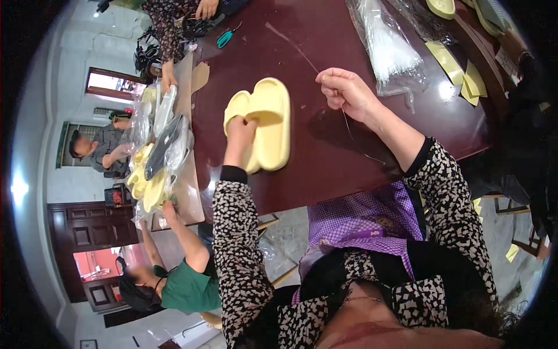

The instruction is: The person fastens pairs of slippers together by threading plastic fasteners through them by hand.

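A pair of pale yellow slide slippers (272,125) is held upright together just above the dark red table (331,180). My left hand (239,136) grips the pair, with its fingers reaching under the strap of the left slipper; the fingertips are partly hidden. To the right, my right hand (344,92) is closed in a pinch on a thin clear plastic strand (296,46). One end of the strand stretches to the upper left, and a thin tail hangs below my fingers. The strand and the slippers are apart.
A plastic bag of white strands (392,58) lies at the far right, beside yellow paper pieces (446,63). Teal scissors (226,38) lie at the far left. Bagged slippers (152,168) crowd the left side table, where other people work. Another slipper (443,7) shows at the far right.
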Action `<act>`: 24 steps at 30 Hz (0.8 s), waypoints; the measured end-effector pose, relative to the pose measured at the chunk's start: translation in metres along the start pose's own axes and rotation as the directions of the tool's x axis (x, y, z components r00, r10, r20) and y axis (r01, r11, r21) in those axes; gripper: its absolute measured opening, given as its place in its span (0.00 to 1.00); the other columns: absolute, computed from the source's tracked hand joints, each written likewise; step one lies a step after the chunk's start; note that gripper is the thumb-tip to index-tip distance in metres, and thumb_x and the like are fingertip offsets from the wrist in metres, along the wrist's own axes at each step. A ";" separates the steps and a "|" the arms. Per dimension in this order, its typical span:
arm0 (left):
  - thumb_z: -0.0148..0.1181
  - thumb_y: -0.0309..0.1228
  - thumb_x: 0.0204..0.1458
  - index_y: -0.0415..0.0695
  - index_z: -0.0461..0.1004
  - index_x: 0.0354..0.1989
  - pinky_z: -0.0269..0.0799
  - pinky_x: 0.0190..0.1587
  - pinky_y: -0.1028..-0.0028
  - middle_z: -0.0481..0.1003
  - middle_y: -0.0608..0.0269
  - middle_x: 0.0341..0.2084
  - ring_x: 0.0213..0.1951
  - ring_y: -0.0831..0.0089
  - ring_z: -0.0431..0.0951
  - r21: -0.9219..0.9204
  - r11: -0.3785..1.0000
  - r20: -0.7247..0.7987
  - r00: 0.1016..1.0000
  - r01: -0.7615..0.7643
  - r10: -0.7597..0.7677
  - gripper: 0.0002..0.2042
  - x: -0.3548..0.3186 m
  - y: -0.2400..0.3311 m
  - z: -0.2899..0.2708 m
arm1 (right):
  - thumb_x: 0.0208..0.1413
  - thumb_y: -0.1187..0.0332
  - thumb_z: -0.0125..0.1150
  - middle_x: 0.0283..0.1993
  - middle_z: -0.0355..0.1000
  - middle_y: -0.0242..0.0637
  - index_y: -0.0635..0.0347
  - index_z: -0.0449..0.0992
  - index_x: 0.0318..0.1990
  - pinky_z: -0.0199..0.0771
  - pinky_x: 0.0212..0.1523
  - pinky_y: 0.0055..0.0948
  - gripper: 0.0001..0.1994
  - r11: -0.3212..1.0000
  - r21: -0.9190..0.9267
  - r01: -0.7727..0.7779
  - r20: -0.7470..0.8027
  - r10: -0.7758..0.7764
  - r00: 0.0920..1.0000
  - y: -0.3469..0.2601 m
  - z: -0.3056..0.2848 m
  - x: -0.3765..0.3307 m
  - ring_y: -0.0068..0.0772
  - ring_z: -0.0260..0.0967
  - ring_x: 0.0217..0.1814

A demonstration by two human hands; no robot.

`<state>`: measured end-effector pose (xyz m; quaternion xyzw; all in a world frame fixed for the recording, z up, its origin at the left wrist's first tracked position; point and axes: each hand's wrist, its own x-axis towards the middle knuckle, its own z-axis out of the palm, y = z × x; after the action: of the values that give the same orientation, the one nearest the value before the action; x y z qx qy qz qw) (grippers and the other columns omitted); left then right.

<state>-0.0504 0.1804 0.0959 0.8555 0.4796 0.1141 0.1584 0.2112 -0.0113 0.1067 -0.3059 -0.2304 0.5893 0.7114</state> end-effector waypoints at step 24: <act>0.48 0.28 0.58 0.35 0.68 0.40 0.61 0.17 0.85 0.76 0.53 0.27 0.14 0.84 0.66 -0.950 0.131 0.302 0.941 0.283 0.151 0.09 -0.086 0.193 0.032 | 0.53 0.72 0.58 0.29 0.70 0.27 0.61 0.76 0.35 0.63 0.29 0.15 0.05 0.968 -0.103 0.229 0.076 -0.222 0.972 -0.016 0.008 -0.009 0.16 0.62 0.25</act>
<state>0.0681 0.0070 0.1360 0.5204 0.2893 0.2508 0.7633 0.2151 -0.0209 0.1240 -0.2977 -0.3186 0.5003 0.7481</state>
